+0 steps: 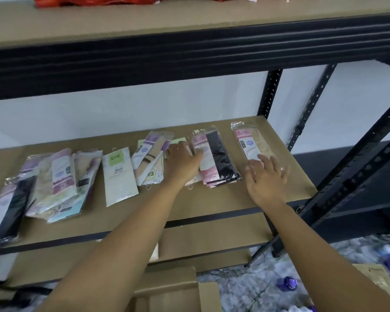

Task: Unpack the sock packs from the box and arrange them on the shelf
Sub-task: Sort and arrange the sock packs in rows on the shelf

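Note:
Several clear-wrapped sock packs lie flat on the middle shelf [212, 206]. My left hand [182, 163] rests flat with straight fingers on a pack beside the pink-and-black pack [214, 157]. My right hand [266, 180] lies open, its fingertips touching the lower end of the pink-labelled pack [249, 140] at the far right. A green-labelled pack [119, 176] lies alone in the middle. An overlapping heap of packs [61, 183] covers the left end. The open cardboard box [173, 289] stands on the floor below my arms.
The upper shelf board [144, 21] overhangs the work area, with red items at its back. Black perforated uprights [269, 93] and a diagonal brace [347, 176] stand at the right. A lower shelf and a marbled floor with purple objects [287, 283] lie beneath.

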Demonstrator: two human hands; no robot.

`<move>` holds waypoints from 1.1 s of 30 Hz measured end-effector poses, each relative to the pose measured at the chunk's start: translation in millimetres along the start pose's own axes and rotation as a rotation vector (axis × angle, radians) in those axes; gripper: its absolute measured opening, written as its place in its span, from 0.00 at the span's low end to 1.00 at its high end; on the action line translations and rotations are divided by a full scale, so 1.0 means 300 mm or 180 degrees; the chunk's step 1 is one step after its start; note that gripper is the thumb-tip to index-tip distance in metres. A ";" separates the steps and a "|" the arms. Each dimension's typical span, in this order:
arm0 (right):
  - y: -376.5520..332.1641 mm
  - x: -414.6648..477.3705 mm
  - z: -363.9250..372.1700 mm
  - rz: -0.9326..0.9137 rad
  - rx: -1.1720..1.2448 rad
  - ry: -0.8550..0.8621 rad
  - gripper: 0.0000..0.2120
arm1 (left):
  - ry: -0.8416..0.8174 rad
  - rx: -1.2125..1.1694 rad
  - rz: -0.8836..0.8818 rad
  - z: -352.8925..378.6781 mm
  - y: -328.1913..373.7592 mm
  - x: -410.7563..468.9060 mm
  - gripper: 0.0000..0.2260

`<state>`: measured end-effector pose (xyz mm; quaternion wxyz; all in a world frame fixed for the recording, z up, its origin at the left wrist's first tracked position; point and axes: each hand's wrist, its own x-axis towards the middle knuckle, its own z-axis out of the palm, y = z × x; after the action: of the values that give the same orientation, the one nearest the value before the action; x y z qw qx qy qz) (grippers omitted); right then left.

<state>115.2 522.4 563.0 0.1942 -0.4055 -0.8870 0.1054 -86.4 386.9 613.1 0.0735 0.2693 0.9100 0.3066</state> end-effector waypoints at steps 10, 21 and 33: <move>-0.450 -0.068 0.097 -0.1180 -0.0016 0.0060 0.20 | 0.0080 0.1176 0.0419 -0.162 -0.437 -0.048 0.24; -0.641 -0.130 0.201 -0.1265 -0.0647 -0.0988 0.24 | -0.0176 0.1498 0.0339 -0.202 -0.607 0.057 0.26; -0.651 -0.217 0.197 -0.1247 -0.0500 -0.0580 0.26 | -0.0220 0.1244 0.0116 -0.292 -0.629 0.076 0.23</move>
<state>-3.7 344.4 560.2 0.0979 -0.2282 -0.9681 0.0324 -215.8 227.8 571.3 0.0455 0.3052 0.9441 0.1160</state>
